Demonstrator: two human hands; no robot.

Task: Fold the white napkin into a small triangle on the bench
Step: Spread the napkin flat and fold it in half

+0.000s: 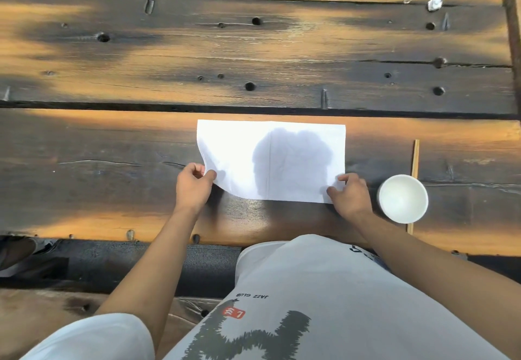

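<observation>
Napkin (270, 162) flat on the desk (112, 139) by a white cup (402, 198), my left hand (194, 183) pinching its lifted near-left corner, right hand (349, 193) pinching the near-right corner; first fold starting, next needs corners matched.

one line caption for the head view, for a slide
Both hands, left hand and right hand, pinch the near corners of a white napkin on a wooden bench, beside a white cup.
</observation>
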